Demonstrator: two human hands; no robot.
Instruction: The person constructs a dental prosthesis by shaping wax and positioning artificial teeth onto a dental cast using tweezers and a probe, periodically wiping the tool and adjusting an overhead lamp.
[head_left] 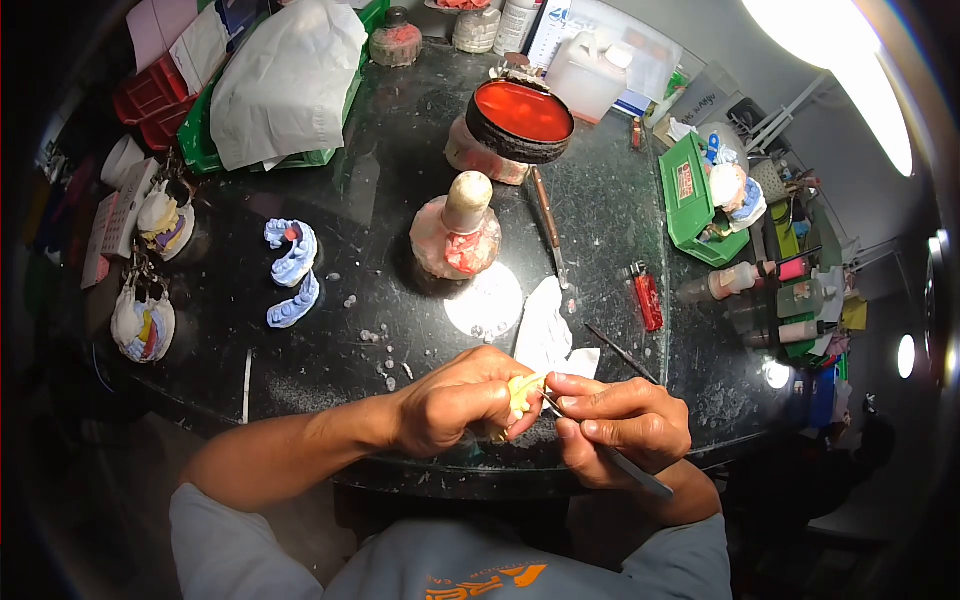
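Note:
My left hand [450,405] is closed around a small yellow dental model [522,392], holding it up over the front edge of the bench. In my right hand [630,425] is a thin metal carving tool [640,472], gripped between thumb and fingers. Its tip meets the yellow model, or is very close to it; my fingers partly hide the spot. Just behind the hands lies a crumpled white cloth [545,325]. A second slim tool [620,350] rests on the bench to the right of the cloth.
Behind my hands stand a spirit lamp [460,235] and a round pan of red wax [520,112]. A wooden-handled knife [547,220] and red lighter [647,300] lie to the right. Blue dental casts [292,255] sit left, mounted models [145,320] farther left. A green bin [690,200] is at right.

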